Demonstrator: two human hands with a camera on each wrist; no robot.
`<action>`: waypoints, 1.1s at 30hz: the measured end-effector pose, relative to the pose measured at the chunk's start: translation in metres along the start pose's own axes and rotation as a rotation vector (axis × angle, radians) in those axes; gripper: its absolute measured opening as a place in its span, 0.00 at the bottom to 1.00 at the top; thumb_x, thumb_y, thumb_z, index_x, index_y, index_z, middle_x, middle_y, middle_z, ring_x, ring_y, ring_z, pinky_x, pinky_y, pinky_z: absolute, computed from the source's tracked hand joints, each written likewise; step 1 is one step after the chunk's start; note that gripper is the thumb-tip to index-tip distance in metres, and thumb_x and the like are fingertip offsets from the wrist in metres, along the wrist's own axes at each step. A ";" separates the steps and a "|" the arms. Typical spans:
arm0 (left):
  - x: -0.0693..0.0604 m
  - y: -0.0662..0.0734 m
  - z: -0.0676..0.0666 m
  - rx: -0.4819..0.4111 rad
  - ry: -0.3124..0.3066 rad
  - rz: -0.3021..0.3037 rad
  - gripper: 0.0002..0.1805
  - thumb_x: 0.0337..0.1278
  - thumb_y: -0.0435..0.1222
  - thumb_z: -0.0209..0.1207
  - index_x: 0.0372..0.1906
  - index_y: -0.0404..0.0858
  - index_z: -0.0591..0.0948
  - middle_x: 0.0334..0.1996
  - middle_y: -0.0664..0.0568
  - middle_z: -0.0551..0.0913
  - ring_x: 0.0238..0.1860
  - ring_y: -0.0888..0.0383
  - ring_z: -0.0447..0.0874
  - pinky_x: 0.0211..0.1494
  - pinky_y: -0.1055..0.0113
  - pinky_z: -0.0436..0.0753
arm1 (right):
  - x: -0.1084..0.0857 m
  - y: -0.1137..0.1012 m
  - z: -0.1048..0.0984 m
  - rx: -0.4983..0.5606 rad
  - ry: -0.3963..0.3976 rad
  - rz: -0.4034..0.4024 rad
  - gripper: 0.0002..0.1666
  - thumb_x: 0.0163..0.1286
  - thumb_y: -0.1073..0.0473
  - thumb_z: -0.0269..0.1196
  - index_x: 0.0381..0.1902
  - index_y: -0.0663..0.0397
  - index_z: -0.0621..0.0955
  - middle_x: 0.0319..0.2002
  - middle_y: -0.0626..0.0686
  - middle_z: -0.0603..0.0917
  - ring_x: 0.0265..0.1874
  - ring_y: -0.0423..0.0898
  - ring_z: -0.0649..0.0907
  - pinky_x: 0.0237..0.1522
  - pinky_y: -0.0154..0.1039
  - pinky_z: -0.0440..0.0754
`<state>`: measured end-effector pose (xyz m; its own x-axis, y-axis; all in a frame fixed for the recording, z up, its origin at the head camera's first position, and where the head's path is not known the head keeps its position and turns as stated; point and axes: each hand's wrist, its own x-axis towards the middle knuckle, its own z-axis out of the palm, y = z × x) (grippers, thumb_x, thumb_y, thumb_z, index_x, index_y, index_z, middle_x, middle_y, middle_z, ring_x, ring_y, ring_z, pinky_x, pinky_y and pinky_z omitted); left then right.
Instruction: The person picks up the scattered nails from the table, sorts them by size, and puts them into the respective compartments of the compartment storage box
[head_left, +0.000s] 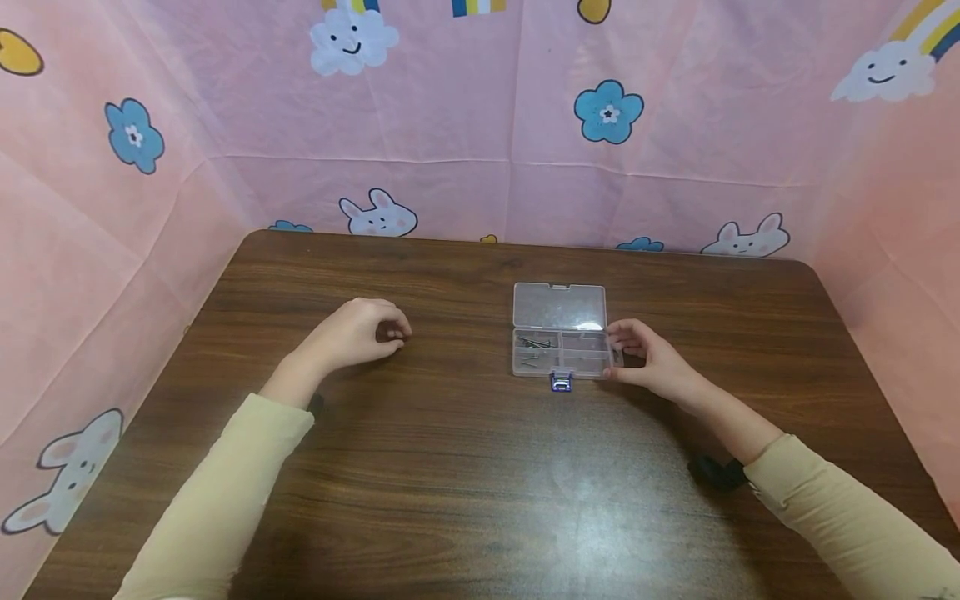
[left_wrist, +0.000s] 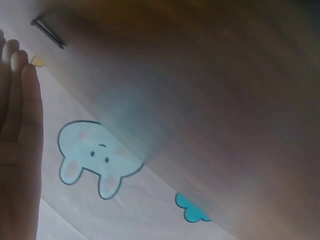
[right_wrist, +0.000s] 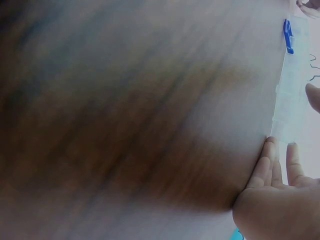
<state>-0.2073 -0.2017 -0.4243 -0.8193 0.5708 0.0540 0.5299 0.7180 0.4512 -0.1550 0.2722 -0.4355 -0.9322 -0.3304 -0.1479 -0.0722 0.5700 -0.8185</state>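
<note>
A clear plastic compartment box lies on the table with its lid folded back and its blue latch facing the near side. Thin metal nails or screws lie in its left compartments. At the box's right end, my right hand grips it between thumb and fingers; the right wrist view shows fingertips against that end. Well left of the box, my left hand hovers with fingers loosely bent and nothing visible in them. Beyond its fingertips, the left wrist view shows a dark nail-shaped piece.
The brown wood-grain table has rounded far corners. Pink printed cloth hangs behind it and along both sides. Each wrist carries a dark band, partly hidden under a sleeve.
</note>
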 end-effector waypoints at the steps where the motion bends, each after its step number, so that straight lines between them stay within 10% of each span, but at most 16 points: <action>1: -0.002 -0.001 -0.001 0.000 0.000 -0.005 0.07 0.60 0.28 0.71 0.41 0.41 0.90 0.40 0.52 0.90 0.40 0.57 0.86 0.49 0.58 0.87 | 0.000 0.000 0.000 0.000 0.000 -0.001 0.37 0.69 0.65 0.71 0.71 0.65 0.68 0.67 0.68 0.75 0.67 0.63 0.75 0.74 0.56 0.71; 33: -0.037 -0.026 -0.009 0.015 -0.031 -0.083 0.07 0.57 0.27 0.73 0.38 0.41 0.90 0.34 0.54 0.88 0.33 0.62 0.79 0.40 0.67 0.81 | 0.001 0.001 -0.001 0.007 -0.003 -0.005 0.37 0.70 0.65 0.71 0.71 0.64 0.68 0.66 0.68 0.75 0.67 0.65 0.74 0.77 0.66 0.66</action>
<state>-0.1932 -0.2452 -0.4300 -0.8536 0.5209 -0.0107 0.4637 0.7690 0.4400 -0.1559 0.2727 -0.4359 -0.9308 -0.3353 -0.1451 -0.0744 0.5628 -0.8232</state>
